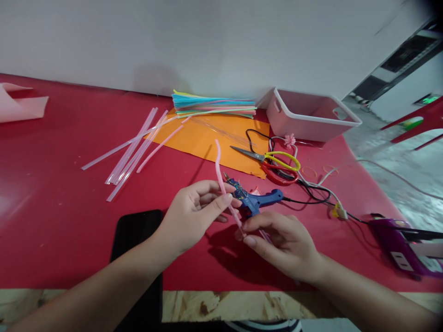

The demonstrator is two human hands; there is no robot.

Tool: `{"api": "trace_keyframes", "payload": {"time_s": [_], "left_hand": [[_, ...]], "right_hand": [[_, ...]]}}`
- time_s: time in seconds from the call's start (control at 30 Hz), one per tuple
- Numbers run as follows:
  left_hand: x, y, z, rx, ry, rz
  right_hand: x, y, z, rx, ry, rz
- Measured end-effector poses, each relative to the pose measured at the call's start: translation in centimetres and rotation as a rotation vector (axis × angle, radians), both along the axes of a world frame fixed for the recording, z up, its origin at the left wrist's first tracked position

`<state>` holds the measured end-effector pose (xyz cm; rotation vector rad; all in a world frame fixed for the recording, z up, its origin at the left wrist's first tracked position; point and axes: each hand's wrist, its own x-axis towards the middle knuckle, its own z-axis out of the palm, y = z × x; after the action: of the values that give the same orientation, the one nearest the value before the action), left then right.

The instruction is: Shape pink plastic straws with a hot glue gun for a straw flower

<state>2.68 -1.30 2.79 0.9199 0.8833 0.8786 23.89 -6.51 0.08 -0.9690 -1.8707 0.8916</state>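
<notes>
A pink pipe cleaner (219, 168) slants between my two hands, its upper end free and slightly bent. My left hand (194, 210) pinches it near the middle with thumb and fingers. Lower down, my right hand (284, 242) grips its bottom end between thumb and forefinger. Just behind the hands lies a blue glue gun (265, 199), its nozzle pointing to the upper left. Scissors (277, 163) with one yellow and one red handle rest beyond it, partly on an orange sheet (197, 138).
A bundle of coloured pipe cleaners (212, 105) lies by the wall, left of a pink bin (308, 122). Clear pink strips (134, 152) lie to the left. A black phone (134, 230) sits by my left forearm. Cords run right to a purple power strip (391, 251).
</notes>
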Motion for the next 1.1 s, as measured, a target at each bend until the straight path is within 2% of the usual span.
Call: {"api": "trace_keyframes", "payload": {"time_s": [0.13,0.23,0.37,0.53,0.67,0.8,0.93,1.1], "left_hand": [[-0.1,0.0,0.0,-0.009,-0.024,0.036],[-0.2,0.1,-0.1,-0.033,-0.041,0.054],[-0.2,0.3,-0.3,-0.094,-0.068,0.06],[0.0,0.2,-0.3,-0.135,-0.046,0.066],[0.1,0.4,0.0,-0.112,-0.101,0.179],[0.3,0.7,0.7,-0.176,-0.119,0.295],[0.6,0.7,0.9,-0.25,-0.127,0.24],[0.5,0.5,-0.1,-0.277,-0.146,0.179]], "right_hand": [[1.4,1.3,0.2,0.235,-0.15,-0.16],[3.1,2.8,-0.4,0.36,-0.421,-0.269],[4.4,4.1,-1.5,0.323,-0.679,-0.245],[4.2,4.2,-2.0,0.272,-0.761,-0.198],[4.6,4.4,-2.2,0.249,-0.755,-0.314],[5.3,4.6,-2.3,0.196,-0.537,-0.503],[5.3,4.2,-2.1,0.152,-0.319,-0.568],[4.7,3.7,-1.7,0.205,-0.191,-0.494]]}}
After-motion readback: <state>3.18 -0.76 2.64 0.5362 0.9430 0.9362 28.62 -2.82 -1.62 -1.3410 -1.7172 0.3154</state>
